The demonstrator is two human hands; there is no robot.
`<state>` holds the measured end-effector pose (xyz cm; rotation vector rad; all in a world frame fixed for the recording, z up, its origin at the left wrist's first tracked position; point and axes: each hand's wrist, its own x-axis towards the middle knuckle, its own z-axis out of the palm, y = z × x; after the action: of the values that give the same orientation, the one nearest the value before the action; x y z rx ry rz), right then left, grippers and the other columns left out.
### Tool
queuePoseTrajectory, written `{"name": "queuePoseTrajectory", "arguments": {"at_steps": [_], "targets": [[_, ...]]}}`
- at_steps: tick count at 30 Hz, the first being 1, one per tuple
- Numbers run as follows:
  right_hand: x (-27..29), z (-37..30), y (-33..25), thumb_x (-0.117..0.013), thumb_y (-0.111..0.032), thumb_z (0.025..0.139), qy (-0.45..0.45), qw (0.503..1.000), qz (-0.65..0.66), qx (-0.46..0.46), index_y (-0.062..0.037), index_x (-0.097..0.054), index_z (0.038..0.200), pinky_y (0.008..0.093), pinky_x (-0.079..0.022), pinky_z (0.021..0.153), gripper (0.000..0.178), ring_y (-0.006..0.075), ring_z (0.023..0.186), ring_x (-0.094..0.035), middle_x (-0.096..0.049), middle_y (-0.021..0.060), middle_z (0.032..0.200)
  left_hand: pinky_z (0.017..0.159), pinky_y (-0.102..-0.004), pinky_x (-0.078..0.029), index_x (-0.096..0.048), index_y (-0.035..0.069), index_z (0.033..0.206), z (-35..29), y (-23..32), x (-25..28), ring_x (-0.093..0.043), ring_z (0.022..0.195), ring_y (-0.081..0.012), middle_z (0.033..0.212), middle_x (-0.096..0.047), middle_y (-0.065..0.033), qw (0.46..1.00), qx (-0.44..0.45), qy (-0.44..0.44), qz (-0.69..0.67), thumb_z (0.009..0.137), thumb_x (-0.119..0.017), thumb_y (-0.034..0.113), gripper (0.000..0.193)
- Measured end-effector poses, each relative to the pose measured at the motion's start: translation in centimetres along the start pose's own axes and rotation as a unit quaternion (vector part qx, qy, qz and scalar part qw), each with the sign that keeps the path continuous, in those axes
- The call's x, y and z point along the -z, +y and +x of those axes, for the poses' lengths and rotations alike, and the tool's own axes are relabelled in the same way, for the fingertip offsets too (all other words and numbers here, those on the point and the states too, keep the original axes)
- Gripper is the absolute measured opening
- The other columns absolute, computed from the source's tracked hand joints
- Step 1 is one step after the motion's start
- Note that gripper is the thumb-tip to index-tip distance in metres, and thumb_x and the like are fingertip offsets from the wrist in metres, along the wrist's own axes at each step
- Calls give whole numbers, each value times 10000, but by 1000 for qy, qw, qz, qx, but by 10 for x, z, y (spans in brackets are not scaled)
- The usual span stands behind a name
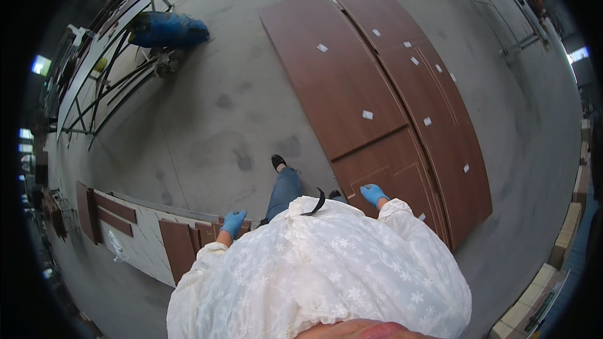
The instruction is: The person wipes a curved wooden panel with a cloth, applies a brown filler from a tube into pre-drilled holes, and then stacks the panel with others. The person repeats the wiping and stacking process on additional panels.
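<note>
Both hands wear thin blue gloves. My left hand (233, 223) hangs at my left side with its fingers curled in, and nothing shows in it. It appears near the end of a low bench (146, 248) carrying brown pieces (176, 246). On my right, my right hand (374, 194) is closed, thumb and fingers drawn together; what it holds, if anything, is too small to make out. Below and beyond it lie large reddish-brown panels (339, 81), with small white labels (367, 115) on them. Whether the right hand touches a panel, I cannot tell.
A metal-framed table (103, 81) stands at the far left, with a blue cylinder-like bundle (168, 29) at its end. At the far right is a metal rack (496, 9). Stacked pale boards (534, 295) line the right edge. One foot (278, 161) is forward on the grey floor.
</note>
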<state>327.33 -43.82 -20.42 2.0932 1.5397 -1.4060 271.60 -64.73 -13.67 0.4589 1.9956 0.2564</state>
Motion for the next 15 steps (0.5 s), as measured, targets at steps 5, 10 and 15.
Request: {"name": "queuePoseTrajectory", "arguments": {"at_steps": [5,10,15], "targets": [[10,72,-161,-579,-413,931,22,998,-25,56,-65,-771,1084,461,-523,974,426,389,1107,-695,-739,208,1172,937,-412,-524,-705,-70,1208,82,5,67,-686,1050,-296,1167,-740,-209,998,9,47,-44,893,-709,420,583],[-10,117,-312,-602,-419,950,-5,995,11,94,-84,-724,1259,424,-501,1047,472,354,1241,-649,-702,169,1315,930,-397,-527,-715,-52,1186,151,60,180,-691,1034,-263,1150,-751,-181,993,-30,83,-78,889,-698,420,558],[-23,141,-428,-632,-401,954,-53,988,-14,144,-38,-712,1270,419,-519,1007,488,328,1178,-681,-727,191,1246,908,-386,-532,-713,-4,1173,214,157,300,-707,997,-247,1138,-760,-158,981,-141,130,-24,906,-684,445,524]]}}
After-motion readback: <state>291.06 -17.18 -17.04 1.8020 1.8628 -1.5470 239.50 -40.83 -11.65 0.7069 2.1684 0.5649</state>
